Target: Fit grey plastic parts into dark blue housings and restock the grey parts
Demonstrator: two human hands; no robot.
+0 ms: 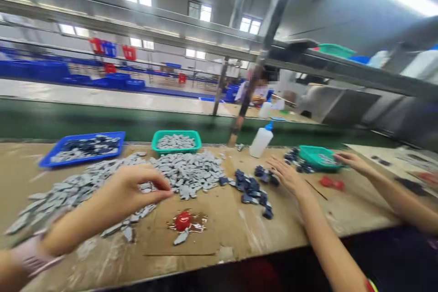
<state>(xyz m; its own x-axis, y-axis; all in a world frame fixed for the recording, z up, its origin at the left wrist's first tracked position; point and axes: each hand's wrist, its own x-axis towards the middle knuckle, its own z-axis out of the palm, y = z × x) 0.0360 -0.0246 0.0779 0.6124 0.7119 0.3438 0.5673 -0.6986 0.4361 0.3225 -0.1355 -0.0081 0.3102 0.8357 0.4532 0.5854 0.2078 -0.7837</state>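
Observation:
My left hand (135, 185), a pale band on its wrist, hovers in front of a heap of small flat grey pieces (191, 171). Its thumb and forefinger meet in a pinch; anything between them is too small to make out. Below its fingertips, a red round object (182, 221) sits in a shiny wet patch on cardboard, with a single grey piece (181, 237) beside it. My right hand (285, 174) reaches forward with fingers stretched, slightly blurred, beside small dark blue pieces (251, 187). Whether it touches any of them I cannot tell.
A blue tray (48, 159) and a green basket (155, 146) hold pieces at the back. A white bottle (260, 142) with a blue tip stands near a metal post (241, 118). At right, another person's hand (352, 162) is at a second green basket (308, 157), near a red object (331, 183).

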